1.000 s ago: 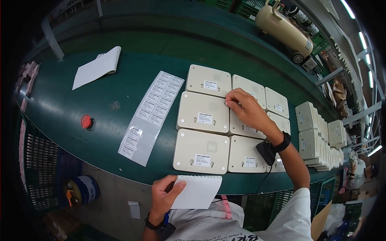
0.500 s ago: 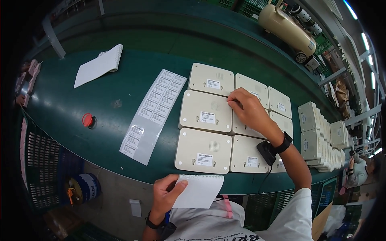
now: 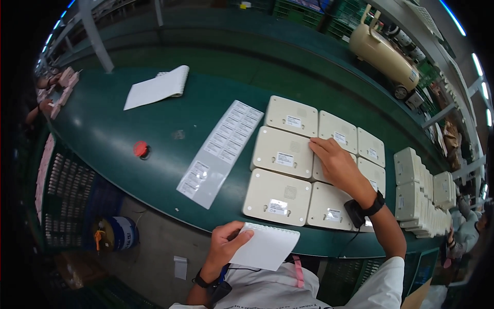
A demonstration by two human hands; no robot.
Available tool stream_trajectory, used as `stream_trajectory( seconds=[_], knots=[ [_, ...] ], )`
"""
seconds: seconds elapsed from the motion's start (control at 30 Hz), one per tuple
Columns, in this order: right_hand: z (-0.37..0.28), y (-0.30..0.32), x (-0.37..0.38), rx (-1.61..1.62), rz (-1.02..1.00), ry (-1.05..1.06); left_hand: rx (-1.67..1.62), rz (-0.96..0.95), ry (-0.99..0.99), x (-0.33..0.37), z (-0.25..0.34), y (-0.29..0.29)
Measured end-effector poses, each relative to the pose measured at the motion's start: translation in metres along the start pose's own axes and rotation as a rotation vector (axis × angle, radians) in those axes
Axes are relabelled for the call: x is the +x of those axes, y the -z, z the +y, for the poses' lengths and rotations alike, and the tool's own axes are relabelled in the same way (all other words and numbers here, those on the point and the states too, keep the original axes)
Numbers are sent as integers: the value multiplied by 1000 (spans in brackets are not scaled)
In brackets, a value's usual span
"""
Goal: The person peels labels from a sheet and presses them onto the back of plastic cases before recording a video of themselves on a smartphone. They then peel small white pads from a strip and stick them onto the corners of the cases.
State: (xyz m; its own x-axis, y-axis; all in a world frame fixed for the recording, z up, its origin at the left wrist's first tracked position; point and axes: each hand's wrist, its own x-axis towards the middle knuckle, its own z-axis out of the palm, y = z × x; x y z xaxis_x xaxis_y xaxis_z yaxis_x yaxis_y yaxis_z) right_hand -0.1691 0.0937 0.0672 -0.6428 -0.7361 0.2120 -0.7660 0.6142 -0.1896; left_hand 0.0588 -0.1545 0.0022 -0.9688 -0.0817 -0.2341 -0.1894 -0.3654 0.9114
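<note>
My left hand [image 3: 229, 245] grips a white sheet [image 3: 266, 248] by its left edge, thumb on top; a row of small rounded bumps runs along the sheet's upper edge. Bent over the middle of a block of cream plastic boxes [image 3: 276, 194], my right hand [image 3: 334, 162] has its fingertips together at a corner of the middle box [image 3: 320, 170]. Anything between those fingertips is too small to make out. The boxes lie face down, each with a white label and keyhole slots. White round dots show at corners of the nearest left box; the far left box [image 3: 292, 113] has dark corner spots.
Left of the boxes lies a sheet of printed labels [image 3: 222, 147], partly used. Farther left are a red-topped round object [image 3: 140, 149] and a white pad [image 3: 157, 91]. More cream boxes [image 3: 407, 198] stand stacked at right. An air compressor [image 3: 383, 54] stands beyond the green table.
The view has shifted, so the table and boxes sit farther right and lower. My right fingertips have lowered onto the middle box's corner; my left hand still holds the sheet.
</note>
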Motion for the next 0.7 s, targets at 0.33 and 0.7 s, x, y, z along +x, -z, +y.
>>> stream_trajectory(
  seconds=[0.33, 0.7],
  knots=[
    [-82, 41, -28, 582, -162, -309, -156, -84, -70, -34, 20, -8],
    [-168, 54, -77, 754, -137, -50, 120, -278, -369, -31, 27, -44]
  ],
)
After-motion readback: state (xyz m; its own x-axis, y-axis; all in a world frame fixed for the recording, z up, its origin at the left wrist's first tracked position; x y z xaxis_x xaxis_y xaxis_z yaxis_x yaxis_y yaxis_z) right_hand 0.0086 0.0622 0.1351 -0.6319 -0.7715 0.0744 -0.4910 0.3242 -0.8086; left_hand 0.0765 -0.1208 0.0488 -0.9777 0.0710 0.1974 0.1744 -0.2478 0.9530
